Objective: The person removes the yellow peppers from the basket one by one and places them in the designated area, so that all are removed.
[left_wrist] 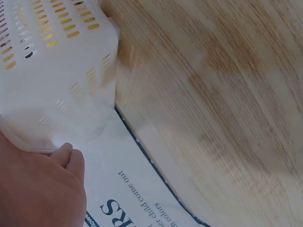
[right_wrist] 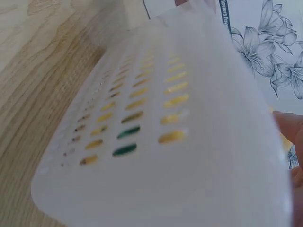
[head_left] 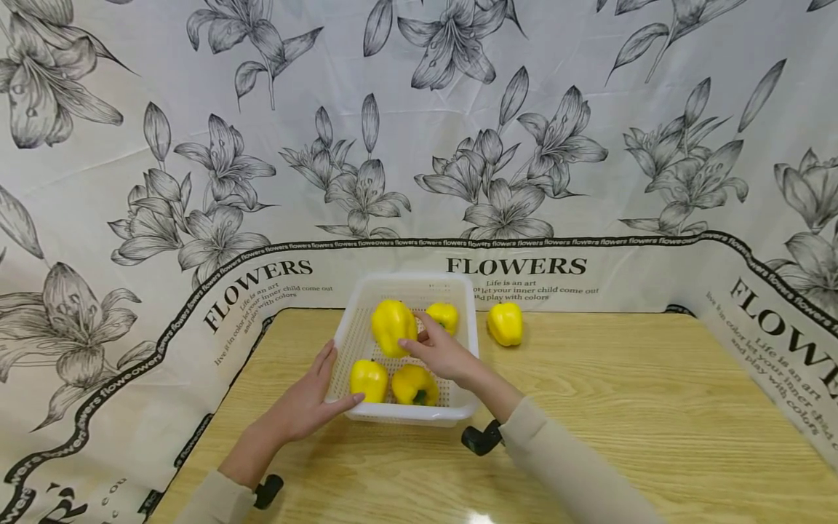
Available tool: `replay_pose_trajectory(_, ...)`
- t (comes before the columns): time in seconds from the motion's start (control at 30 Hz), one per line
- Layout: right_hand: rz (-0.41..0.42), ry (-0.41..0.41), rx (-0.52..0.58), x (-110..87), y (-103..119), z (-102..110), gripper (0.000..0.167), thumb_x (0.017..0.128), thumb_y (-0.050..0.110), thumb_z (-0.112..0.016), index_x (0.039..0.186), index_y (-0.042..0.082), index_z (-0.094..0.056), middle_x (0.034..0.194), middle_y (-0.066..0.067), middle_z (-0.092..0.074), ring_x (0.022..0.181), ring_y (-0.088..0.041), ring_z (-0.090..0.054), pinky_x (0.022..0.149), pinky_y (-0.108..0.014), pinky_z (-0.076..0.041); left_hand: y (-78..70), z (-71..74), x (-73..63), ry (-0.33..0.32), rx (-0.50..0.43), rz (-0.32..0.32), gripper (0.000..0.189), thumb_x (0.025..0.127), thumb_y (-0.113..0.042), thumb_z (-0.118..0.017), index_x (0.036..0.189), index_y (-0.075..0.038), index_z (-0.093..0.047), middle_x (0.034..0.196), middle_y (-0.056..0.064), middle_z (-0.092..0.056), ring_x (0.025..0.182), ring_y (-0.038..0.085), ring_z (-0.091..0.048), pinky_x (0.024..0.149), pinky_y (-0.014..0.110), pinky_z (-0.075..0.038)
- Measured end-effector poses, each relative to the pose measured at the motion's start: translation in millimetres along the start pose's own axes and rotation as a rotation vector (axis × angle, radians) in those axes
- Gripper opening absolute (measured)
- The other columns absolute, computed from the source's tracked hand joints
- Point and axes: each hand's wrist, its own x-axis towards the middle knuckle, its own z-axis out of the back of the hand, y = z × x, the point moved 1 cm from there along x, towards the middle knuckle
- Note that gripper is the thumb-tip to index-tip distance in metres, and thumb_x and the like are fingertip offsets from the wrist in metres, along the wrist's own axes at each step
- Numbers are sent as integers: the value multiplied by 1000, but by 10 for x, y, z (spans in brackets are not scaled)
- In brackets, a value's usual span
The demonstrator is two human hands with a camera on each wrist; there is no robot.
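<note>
A white perforated plastic basket stands on the wooden table in the head view. My left hand grips its near left corner, thumb along the front rim and fingers by the left side; the left wrist view shows fingertips at the rim. Over the basket, my right hand holds a yellow bell pepper between thumb and fingers. Inside lie a yellow bell pepper at near left, another with its green stem toward me, and a third at far right, partly behind my right hand.
One more yellow bell pepper lies on the table, right of the basket near the back edge. Behind rises a white cloth with printed flowers and lettering. Dark wrist devices hang under both forearms.
</note>
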Motion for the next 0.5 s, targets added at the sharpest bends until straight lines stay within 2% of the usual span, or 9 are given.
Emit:
replay_pose_trajectory(0.2,-20,30,62,-116,16,150,73,104,36,-60,164,19,-23,132,-20,-54,118,-33,-63,106,-59,-47,1,6,0,-9,1,-11,114,92,-77,-51,164,-4,-2,172,9,8,150,44,-27,117,59,-32)
replay_pose_trajectory(0.5,9,39,34,-218,-30,400,72,105,33,-59,163,13,-21,125,-21,-56,115,-34,-67,108,-58,-45,-8,14,-4,3,-2,2,113,92,-76,-50,164,-4,-2,172,8,8,151,43,-26,118,58,-32)
